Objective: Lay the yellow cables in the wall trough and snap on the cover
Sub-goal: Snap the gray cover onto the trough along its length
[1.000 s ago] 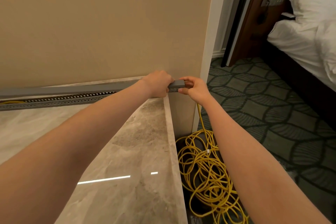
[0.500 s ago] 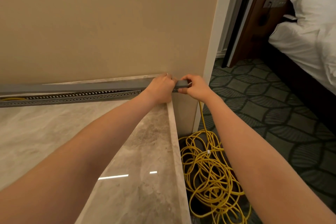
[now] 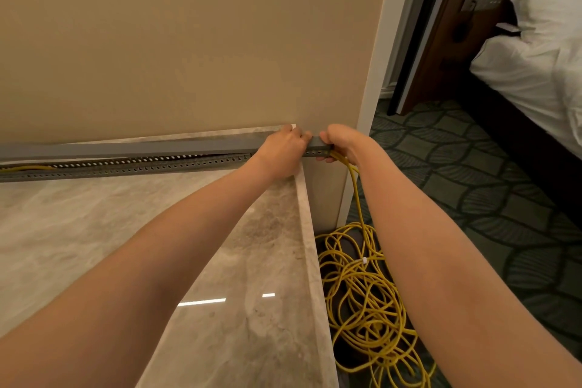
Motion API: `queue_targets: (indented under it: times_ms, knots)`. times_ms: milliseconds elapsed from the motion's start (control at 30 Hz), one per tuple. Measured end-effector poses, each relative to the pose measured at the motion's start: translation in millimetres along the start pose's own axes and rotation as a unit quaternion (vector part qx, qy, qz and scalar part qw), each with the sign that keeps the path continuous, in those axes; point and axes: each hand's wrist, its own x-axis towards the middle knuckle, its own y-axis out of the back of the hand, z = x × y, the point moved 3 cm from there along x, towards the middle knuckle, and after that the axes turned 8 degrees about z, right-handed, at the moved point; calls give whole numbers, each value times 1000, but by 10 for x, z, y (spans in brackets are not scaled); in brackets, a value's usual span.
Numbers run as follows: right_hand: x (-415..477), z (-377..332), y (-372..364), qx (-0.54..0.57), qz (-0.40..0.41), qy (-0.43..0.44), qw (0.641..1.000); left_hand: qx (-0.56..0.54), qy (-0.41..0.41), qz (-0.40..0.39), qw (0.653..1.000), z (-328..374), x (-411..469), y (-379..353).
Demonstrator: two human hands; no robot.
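Observation:
A grey perforated trough (image 3: 126, 167) runs along the foot of the beige wall on a marble counter. Its flat grey cover (image 3: 141, 148) lies over it, raised along the left and middle so a gap shows. My left hand (image 3: 283, 151) curls over the cover near its right end. My right hand (image 3: 340, 142) grips the very end of cover and trough. Yellow cables (image 3: 356, 198) leave that end below my right hand and drop to a tangled pile (image 3: 365, 302) on the floor. A bit of yellow cable (image 3: 28, 167) shows inside the trough at far left.
The marble counter (image 3: 94, 230) ends at a raised edge (image 3: 310, 246) just right of my left arm. Patterned dark carpet (image 3: 488, 198) covers the floor to the right. A bed with white linen (image 3: 535, 63) stands at the far right, beside a doorway (image 3: 419, 25).
Both hands stay at the trough's right end. My right hand has turned down over the end, and the cover sits lower there. The view has shifted slightly.

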Motion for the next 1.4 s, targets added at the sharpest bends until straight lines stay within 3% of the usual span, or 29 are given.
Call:
queue_targets:
  times_ms: [300, 567, 900, 1100, 1233, 1400]
  knots:
    - [81, -69, -42, -86, 19, -53, 995, -15, -2, -7, 1000, -71, 8, 41]
    - [-38, -34, 36, -53, -7, -5, 999, -47, 26, 21, 998, -39, -60, -125]
    - [-15, -139, -78, -136, -12, -16, 991, 4, 29, 29, 999, 34, -96, -126]
    - [24, -124, -108, -153, 0, 5, 988, -72, 23, -21, 997, -188, -156, -102]
    - [76, -105, -98, -165, -1, 8, 986, -29, 46, -49, 997, -601, -355, -151]
    - [-4, -231, -105, -263, 7, 29, 964, 2, 62, -44, 997, -567, -363, -200]
